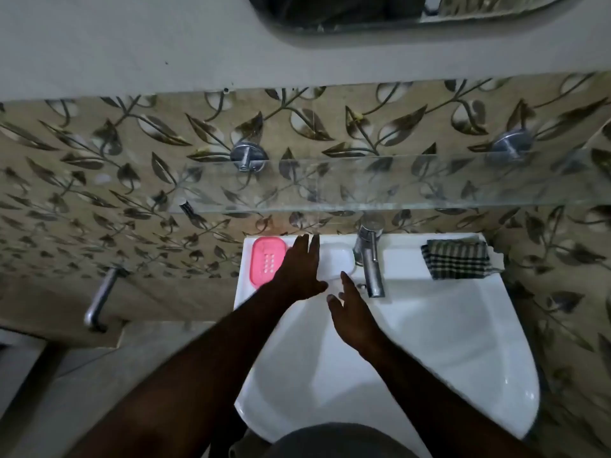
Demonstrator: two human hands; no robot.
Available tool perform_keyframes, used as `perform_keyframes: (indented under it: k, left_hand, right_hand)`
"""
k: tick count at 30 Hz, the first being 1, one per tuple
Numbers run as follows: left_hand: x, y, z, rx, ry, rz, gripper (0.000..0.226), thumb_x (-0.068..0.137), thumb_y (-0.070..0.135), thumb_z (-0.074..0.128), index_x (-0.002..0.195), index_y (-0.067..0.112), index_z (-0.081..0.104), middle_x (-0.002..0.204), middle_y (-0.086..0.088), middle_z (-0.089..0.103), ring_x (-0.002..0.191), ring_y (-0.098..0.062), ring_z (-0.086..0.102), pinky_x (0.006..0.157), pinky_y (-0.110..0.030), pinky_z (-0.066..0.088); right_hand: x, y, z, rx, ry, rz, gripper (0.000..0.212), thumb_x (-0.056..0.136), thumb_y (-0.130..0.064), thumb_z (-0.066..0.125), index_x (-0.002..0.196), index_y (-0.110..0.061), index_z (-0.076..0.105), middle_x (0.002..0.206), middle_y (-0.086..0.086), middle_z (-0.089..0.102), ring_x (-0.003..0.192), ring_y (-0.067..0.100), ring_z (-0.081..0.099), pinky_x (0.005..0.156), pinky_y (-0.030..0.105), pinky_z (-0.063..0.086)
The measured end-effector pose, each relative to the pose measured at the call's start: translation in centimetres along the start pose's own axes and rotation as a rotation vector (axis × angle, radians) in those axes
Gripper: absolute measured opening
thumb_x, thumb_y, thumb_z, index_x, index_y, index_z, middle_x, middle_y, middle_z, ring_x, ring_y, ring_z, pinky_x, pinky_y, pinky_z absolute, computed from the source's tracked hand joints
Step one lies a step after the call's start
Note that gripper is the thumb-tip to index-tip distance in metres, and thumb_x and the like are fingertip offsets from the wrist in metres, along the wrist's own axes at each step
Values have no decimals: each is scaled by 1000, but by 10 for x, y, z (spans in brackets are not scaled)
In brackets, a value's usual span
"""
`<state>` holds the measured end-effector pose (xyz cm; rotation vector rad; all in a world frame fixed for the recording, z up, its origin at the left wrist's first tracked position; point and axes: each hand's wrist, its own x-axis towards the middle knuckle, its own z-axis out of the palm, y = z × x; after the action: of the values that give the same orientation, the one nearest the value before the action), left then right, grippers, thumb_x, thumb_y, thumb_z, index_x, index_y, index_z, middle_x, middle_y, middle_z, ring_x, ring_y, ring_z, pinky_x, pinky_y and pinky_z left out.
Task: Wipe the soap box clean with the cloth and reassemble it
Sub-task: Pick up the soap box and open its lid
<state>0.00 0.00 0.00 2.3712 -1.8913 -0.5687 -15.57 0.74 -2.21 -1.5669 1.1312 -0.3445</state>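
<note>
While cloth (456, 259) lies aside, left hand (299, 271), right hand (352, 317) at soap box (334, 259), fingers straight, empty.

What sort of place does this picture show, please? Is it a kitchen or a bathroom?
Most likely a bathroom: a white washbasin with a metal tap, a glass shelf and the edge of a mirror on the wall above it, and a pink soap box part on the basin's ledge.

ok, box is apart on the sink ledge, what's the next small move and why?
Probably grip the white half with the left hand, freeing the right hand for the cloth. Both hands are open and hold nothing, the white half lies right beside them, and the cloth sits folded beyond the tap.
</note>
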Motion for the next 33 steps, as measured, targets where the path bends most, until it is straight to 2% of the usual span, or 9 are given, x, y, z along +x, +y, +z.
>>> perform_keyframes:
  k: [7,10,12,15,17,20,25,31,33]
  left_hand:
    - [14,0,-1,174,-91,34,109,83,39,69,150,1,-9,159,-22,8,148,-33,5,117,-51,8]
    - [10,-2,-2,165,-61,27,104,85,39,66,151,0,-4,152,-20,27,142,-33,23,117,-49,11]
    - [7,0,-2,161,-26,34,104,82,43,66,151,0,1,145,-19,36,135,-33,33,116,-49,15]
    - [-8,1,2,76,77,14,107,77,47,69,151,3,6,138,-18,41,125,-33,41,109,-47,30]
    - [-24,-1,9,-54,163,18,106,74,42,73,151,3,12,133,-19,43,118,-35,44,99,-42,40]
    - [-49,-4,17,-174,268,82,104,70,29,79,149,-2,19,128,-23,45,112,-37,46,92,-39,43]
    - [-79,-4,14,-217,282,152,99,72,18,76,150,0,18,135,-22,41,123,-30,38,101,-34,40]
    - [-94,13,7,-113,227,362,91,74,-6,61,152,9,17,152,-15,27,144,-26,17,114,-25,21]
    - [-94,20,10,-95,221,409,89,73,-15,53,152,9,18,154,-14,27,148,-25,10,112,-24,20]
  right_hand:
    - [15,4,-1,0,20,51,72,104,-15,45,156,-17,-5,164,10,19,147,22,28,117,31,28]
    - [19,6,-8,-31,16,71,70,104,-15,45,157,-12,0,153,16,38,130,24,46,93,14,32]
    - [19,7,-7,-11,2,95,70,104,-16,46,157,-13,1,142,12,47,115,21,54,88,15,34]
    - [19,16,-2,82,97,130,63,103,-17,48,157,-14,16,144,5,44,128,26,51,109,37,39]
    - [18,21,2,218,153,145,44,102,-9,47,145,-15,38,124,3,56,113,28,61,103,48,47]
    - [14,18,5,389,164,187,26,101,1,42,120,-12,55,96,5,60,81,17,64,87,40,54]
    - [9,26,5,738,103,347,17,95,14,46,98,3,58,86,18,56,74,28,57,63,21,57]
    - [3,34,-4,767,-75,379,23,92,21,43,84,9,62,81,18,60,85,34,59,94,45,55]
    - [3,33,-5,702,-86,371,13,90,19,50,91,18,63,89,24,65,91,36,61,92,46,56]
